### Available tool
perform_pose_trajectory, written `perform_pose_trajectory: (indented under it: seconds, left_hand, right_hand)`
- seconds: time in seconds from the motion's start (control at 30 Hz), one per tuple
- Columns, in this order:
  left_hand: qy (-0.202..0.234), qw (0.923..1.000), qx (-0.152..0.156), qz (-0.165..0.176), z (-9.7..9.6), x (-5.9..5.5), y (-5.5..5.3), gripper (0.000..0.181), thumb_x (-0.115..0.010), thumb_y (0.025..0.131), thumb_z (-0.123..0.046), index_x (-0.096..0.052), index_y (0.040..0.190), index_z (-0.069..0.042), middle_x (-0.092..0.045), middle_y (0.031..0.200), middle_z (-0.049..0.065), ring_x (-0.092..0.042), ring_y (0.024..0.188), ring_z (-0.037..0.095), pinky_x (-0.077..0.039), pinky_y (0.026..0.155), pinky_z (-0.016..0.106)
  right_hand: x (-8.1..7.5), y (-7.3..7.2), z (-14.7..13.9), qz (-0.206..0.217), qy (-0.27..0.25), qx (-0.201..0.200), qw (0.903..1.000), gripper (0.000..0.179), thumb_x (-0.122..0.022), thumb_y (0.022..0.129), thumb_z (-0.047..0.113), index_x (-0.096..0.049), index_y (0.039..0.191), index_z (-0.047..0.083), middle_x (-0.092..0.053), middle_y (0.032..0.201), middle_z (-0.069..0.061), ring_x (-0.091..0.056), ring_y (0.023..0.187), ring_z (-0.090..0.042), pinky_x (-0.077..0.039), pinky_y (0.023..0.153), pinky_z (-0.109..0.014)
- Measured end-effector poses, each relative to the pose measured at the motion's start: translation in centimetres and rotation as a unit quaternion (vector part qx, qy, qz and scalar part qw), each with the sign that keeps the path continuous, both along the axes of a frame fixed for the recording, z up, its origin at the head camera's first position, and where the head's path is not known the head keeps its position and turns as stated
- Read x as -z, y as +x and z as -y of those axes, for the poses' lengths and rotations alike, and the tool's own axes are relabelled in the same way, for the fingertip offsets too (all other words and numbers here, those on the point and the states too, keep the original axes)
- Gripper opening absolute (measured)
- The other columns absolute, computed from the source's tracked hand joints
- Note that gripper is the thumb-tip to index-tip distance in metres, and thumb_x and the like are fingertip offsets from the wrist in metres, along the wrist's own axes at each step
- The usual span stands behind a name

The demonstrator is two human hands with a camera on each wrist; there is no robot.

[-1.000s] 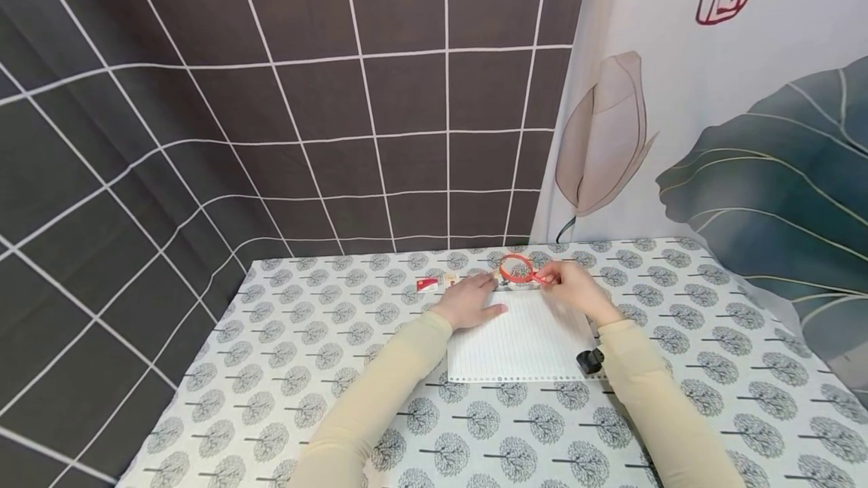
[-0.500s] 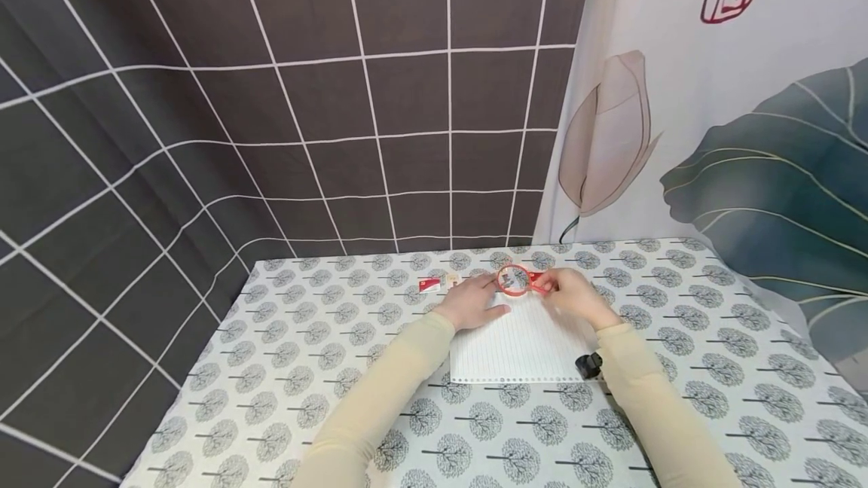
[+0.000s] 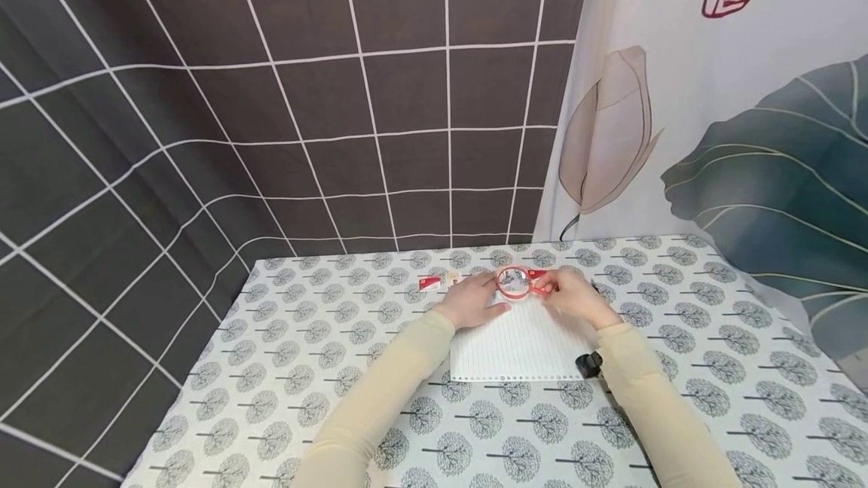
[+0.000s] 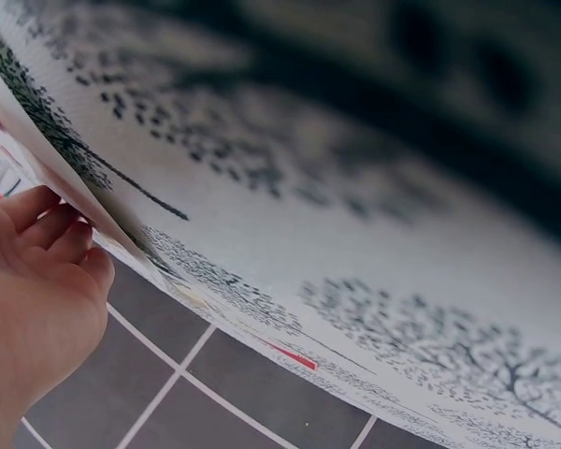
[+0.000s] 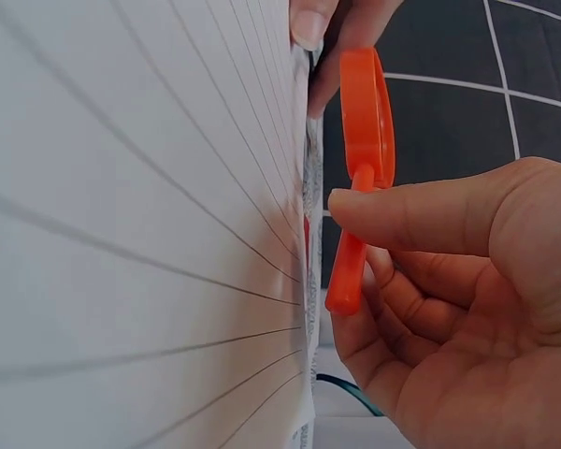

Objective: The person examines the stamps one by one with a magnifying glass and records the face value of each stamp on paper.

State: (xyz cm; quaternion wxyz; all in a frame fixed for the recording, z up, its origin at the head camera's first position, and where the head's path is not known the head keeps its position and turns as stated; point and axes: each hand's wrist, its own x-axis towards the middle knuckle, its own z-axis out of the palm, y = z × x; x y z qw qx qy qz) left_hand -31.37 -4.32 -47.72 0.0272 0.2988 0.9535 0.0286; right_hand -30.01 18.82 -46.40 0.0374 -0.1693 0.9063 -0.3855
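Note:
My right hand (image 3: pixel 575 297) pinches the handle of an orange-red magnifying glass (image 3: pixel 514 283) between thumb and fingers. In the right wrist view the magnifying glass (image 5: pixel 360 122) stands apart from the lined paper (image 5: pixel 150 224), just past its far edge. A row of punched holes runs along the near side of the lined paper (image 3: pixel 515 345) on the table. On the paper's far left part rests my left hand (image 3: pixel 468 300), its fingers extended toward the lens. The left wrist view shows that hand (image 4: pixel 51 299) at the side, fingers slightly bent and partly cut off.
A red and white card (image 3: pixel 429 283) lies left of my left hand, beside a small pale card (image 3: pixel 452 278). Another red piece (image 3: pixel 536 273) shows behind the magnifier's handle. The tree-print tablecloth (image 3: pixel 298 352) ends at a dark checked curtain (image 3: pixel 407 164).
The magnifying glass has come slightly down and left, its lens closer to my left fingertips. A red piece behind its handle has come into sight. My left hand has stayed in place.

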Motion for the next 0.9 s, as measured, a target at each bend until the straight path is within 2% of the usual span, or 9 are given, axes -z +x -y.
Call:
perform_pose_trajectory:
  seconds: [0.33,0.5,0.73,0.9]
  left_hand:
    - [0.005,1.0,-0.001,0.0,-0.13,0.59,-0.26,0.069,-0.049,0.103,-0.054,-0.041,0.154,-0.009,-0.036,0.161,0.006,-0.033,0.148,0.022,-0.03,0.12,0.036]
    - [0.009,0.9999,-0.001,0.004,-0.2,0.38,-0.07,0.068,-0.049,0.103,-0.052,-0.041,0.154,-0.008,-0.036,0.161,0.007,-0.034,0.148,0.023,-0.031,0.12,0.037]
    - [0.008,0.9999,-0.002,0.006,-0.06,0.2,0.03,0.068,-0.048,0.103,-0.052,-0.041,0.154,-0.007,-0.036,0.161,0.008,-0.034,0.148,0.023,-0.03,0.12,0.037]
    - [0.006,1.0,-0.001,0.002,-0.01,0.22,-0.01,0.067,-0.048,0.103,-0.053,-0.044,0.152,-0.008,-0.037,0.16,0.008,-0.035,0.147,0.023,-0.031,0.12,0.037]
  right_hand:
    - [0.05,0.13,0.05,0.009,0.0,-0.002,1.0,0.022,-0.068,0.081,-0.007,-0.066,0.103,-0.01,-0.063,0.088,-0.011,-0.058,0.081,-0.021,-0.052,0.075,-0.028]
    - [0.08,0.22,0.02,0.008,-0.001,0.0,1.0,0.021,-0.068,0.082,-0.007,-0.067,0.102,-0.009,-0.063,0.087,-0.01,-0.057,0.08,-0.021,-0.052,0.075,-0.03]
    - [-0.02,0.18,0.0,0.013,-0.012,0.002,0.9998,0.02,-0.066,0.082,-0.01,-0.066,0.101,-0.009,-0.063,0.088,-0.011,-0.057,0.082,-0.02,-0.052,0.074,-0.025]
    - [-0.79,0.51,-0.06,0.002,-0.019,0.007,0.9998,0.025,-0.065,0.08,-0.01,-0.067,0.105,-0.008,-0.064,0.091,-0.013,-0.057,0.084,-0.022,-0.051,0.077,-0.03]
